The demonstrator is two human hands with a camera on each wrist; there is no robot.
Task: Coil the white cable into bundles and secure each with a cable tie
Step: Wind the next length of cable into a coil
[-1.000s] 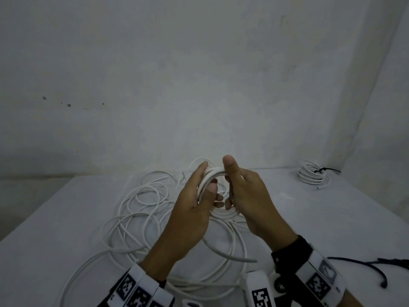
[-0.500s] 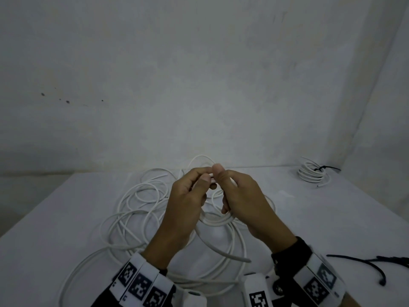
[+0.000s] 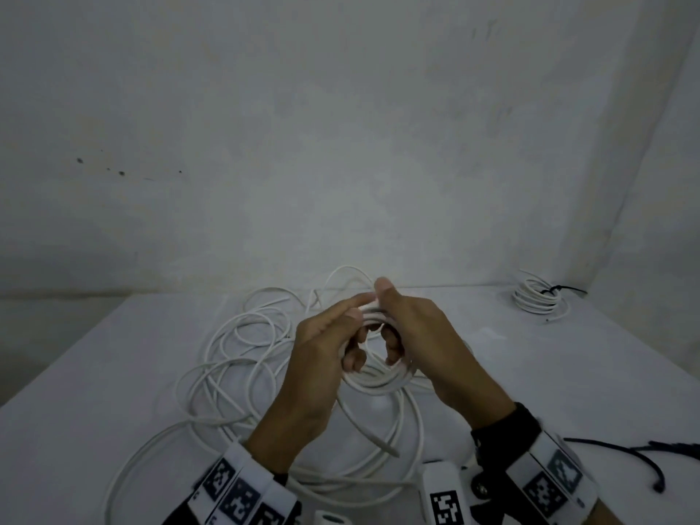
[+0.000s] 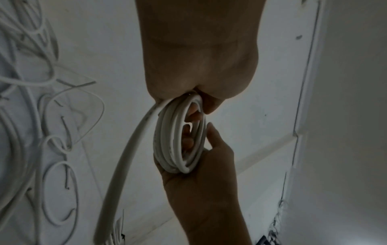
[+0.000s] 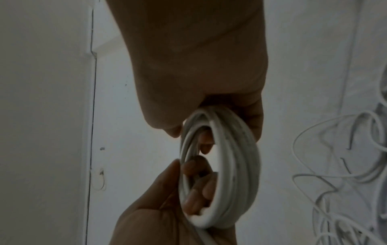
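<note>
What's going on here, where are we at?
A person is winding white cable into a small round coil held above the white table. The left hand and the right hand both grip the coil, fingers through its centre. Loose white cable lies tangled on the table. One finished bundle with a black cable tie sits at the far right corner.

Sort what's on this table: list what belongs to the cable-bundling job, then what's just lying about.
Job:
- small white coil, held by left hand and right hand
- loose white cable
- black cable ties

Lying about:
- finished bundle, already tied
</note>
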